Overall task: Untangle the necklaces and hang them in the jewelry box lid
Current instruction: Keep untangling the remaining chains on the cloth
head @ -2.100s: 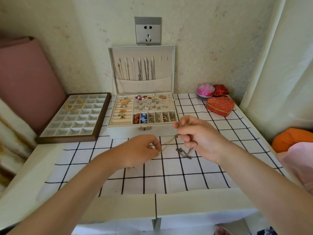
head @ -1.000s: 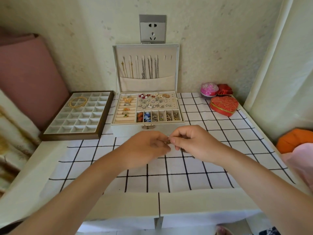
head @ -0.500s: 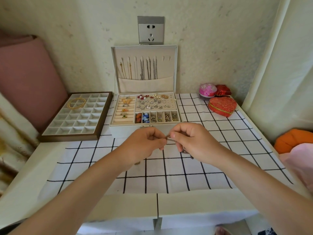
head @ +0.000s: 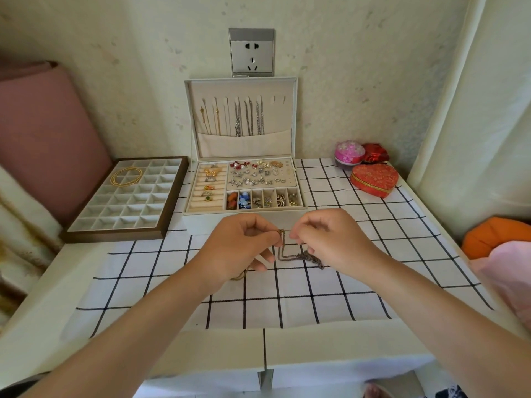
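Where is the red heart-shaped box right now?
In the head view, the heart box sits far right on the checked cloth, just in front of the pink round box and right of the jewelry box.

jewelry box (head: 198, 222): cream
cloth (head: 287, 288): white, black grid lines
tray (head: 115, 236): brown frame, white compartments
heart box (head: 373, 178): red, gold floral pattern
tangled necklaces (head: 304, 256): dark grey
round box (head: 349, 153): pink
socket (head: 252, 51): silver-grey
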The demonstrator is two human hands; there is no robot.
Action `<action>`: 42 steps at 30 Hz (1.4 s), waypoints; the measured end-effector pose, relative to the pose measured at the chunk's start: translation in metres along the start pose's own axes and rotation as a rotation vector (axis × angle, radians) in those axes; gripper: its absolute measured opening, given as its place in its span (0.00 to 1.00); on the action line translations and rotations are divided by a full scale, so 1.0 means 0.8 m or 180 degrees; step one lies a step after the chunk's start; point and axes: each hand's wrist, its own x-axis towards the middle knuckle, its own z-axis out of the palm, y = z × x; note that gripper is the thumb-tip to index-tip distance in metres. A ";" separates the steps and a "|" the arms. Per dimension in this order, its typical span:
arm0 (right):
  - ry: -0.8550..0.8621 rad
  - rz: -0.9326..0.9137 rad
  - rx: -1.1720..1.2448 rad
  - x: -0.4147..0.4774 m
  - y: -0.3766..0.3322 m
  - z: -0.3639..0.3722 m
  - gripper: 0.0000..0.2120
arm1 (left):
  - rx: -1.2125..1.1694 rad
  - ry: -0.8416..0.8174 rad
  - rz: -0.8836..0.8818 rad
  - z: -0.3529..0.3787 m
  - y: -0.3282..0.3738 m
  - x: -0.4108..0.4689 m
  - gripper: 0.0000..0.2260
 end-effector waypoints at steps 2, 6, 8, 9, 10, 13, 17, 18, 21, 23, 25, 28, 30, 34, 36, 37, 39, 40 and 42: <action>-0.0092 0.0055 0.0134 -0.004 -0.005 0.001 0.07 | -0.0055 -0.0004 0.0012 0.001 0.000 -0.001 0.04; -0.0164 0.0212 0.0349 -0.005 -0.004 0.005 0.06 | 0.0012 0.0022 0.0120 0.004 -0.003 -0.002 0.06; -0.0193 0.0312 0.0537 -0.002 -0.003 0.005 0.05 | -0.0034 0.0054 0.0130 0.005 -0.004 -0.002 0.06; -0.0191 0.0360 0.0671 -0.001 -0.002 0.004 0.05 | -0.0051 0.0085 0.0140 0.006 -0.005 -0.002 0.06; -0.0191 0.0397 0.0815 0.000 -0.002 0.003 0.04 | -0.0036 0.0120 0.0165 0.006 -0.005 -0.002 0.06; -0.0225 0.0502 0.1138 -0.001 -0.003 0.002 0.04 | 0.0038 0.0246 0.0248 0.008 -0.005 0.000 0.07; -0.0163 0.0541 0.1129 -0.001 -0.004 0.004 0.04 | 0.0164 0.0385 0.0251 0.008 -0.007 0.001 0.07; -0.0134 0.0525 0.1126 -0.001 -0.005 0.005 0.04 | 0.0204 0.0372 0.0245 0.008 -0.006 0.000 0.07; 0.0013 0.0522 0.1236 -0.002 -0.009 0.005 0.04 | 0.0134 0.0291 0.0227 0.010 -0.004 -0.002 0.08; 0.0050 0.0508 0.1281 -0.003 -0.011 0.006 0.04 | 0.0057 0.0256 0.0255 0.011 -0.003 -0.004 0.08; -0.0005 0.0443 0.1248 -0.004 -0.012 0.006 0.04 | 0.0032 0.0232 0.0334 0.010 -0.004 -0.005 0.07; -0.0049 0.0366 0.1142 -0.004 -0.011 0.006 0.06 | 0.0094 0.0295 0.0416 0.010 -0.005 -0.005 0.03; -0.0002 0.0272 0.0885 -0.002 -0.008 0.006 0.06 | 0.0151 0.0380 0.0434 0.010 -0.006 -0.005 0.02; 0.0060 0.0113 0.0281 0.000 -0.004 0.009 0.08 | 0.0271 0.0406 0.0358 0.012 -0.005 -0.002 0.03; -0.0036 0.0198 0.0609 -0.001 -0.004 0.011 0.09 | 0.0209 0.0226 0.0138 0.012 -0.005 -0.001 0.03; -0.0084 0.0255 0.0841 -0.001 -0.005 0.011 0.10 | 0.0159 0.0124 0.0028 0.012 -0.004 -0.001 0.02; -0.0147 0.0356 0.1148 0.000 -0.006 0.010 0.11 | 0.0128 -0.0027 -0.0102 0.009 -0.003 -0.001 0.02; -0.0178 0.0385 0.1178 0.000 -0.006 0.009 0.11 | 0.0111 -0.0071 -0.0123 0.008 -0.002 -0.001 0.02; -0.0264 0.0373 0.1116 0.001 -0.006 0.007 0.11 | 0.0018 -0.0068 -0.0093 0.009 -0.002 -0.002 0.03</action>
